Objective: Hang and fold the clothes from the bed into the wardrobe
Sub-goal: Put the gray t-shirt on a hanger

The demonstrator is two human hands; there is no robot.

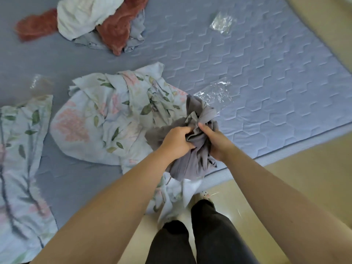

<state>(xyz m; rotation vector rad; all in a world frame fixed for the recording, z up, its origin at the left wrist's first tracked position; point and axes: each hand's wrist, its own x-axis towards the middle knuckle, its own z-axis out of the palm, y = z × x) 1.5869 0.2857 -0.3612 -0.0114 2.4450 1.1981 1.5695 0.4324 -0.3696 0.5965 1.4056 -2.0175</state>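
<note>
1. At the near edge of the bed (247,73), above where the mattress meets the floor (297,174), a crumpled grey garment (192,166) is bunched up and held between both hands.
2. The left hand (177,143) grips it from the left, fingers curled into the folds.
3. The right hand (215,143) grips it from the right, closed round the bundle, with the thumb lying on top of the cloth.
4. The two hands are close together, with a ridge of grey fabric between them.
5. Just beside and partly under the garment, a rumpled floral cloth (106,119) is spread on the bed, and one end hangs over the edge.
6. A second floral piece (21,159) lies at the far left.
7. Clear plastic wrap (217,94) lies just behind the grey bundle.
8. Well apart, at the top of the bed, is a heap of a white cloth (80,16), a rust-red garment (118,29) and a pale blue-grey one (133,40).
9. Below, the person's legs in dark trousers (209,235) stand on the floor.
</note>
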